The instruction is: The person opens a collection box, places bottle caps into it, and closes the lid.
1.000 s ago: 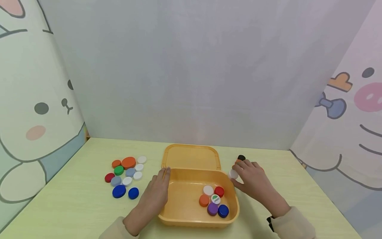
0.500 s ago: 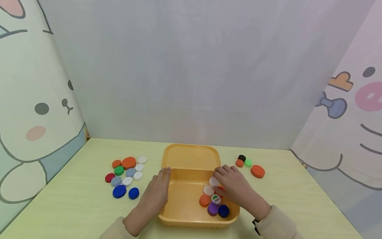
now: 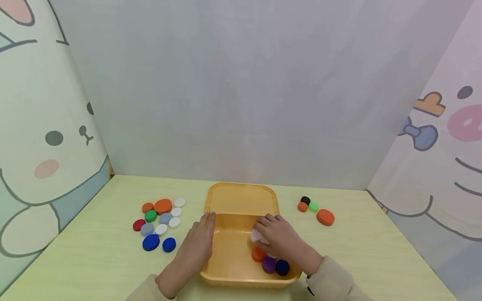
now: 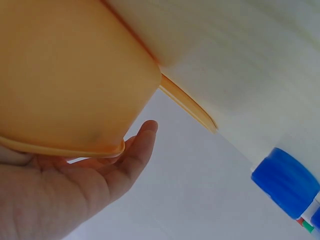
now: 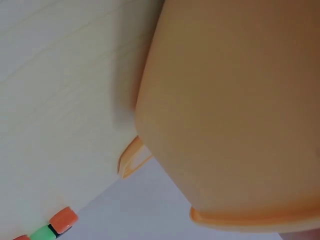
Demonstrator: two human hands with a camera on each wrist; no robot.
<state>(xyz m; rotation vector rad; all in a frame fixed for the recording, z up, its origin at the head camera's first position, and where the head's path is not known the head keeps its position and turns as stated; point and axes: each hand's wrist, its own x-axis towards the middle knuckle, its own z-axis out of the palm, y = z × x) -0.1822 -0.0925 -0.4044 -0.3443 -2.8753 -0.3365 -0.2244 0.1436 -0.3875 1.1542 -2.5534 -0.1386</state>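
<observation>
From my side I watch two hands that are apart from each other, both at the yellow box [image 3: 226,281] on the table [image 3: 94,255]. The left hand [image 3: 193,243] rests on the left rim of the box, its fingers lying rather straight along it. The right hand [image 3: 283,238] is over the right half of the box and holds a white cap [image 3: 255,236] between thumb and fingers; my right wrist view shows mostly the box wall, so I cannot tell how firm this hold is. Just in front of this hand, inside the box, are an orange cap [image 3: 258,254], a purple cap [image 3: 269,264] and a dark blue cap [image 3: 283,267]. The lid [image 3: 241,198] lies behind the box. To the right I see a black cap [image 3: 305,201] and a light green cap [image 3: 313,207]; to the left, a group with a green cap [image 3: 150,216].
</observation>
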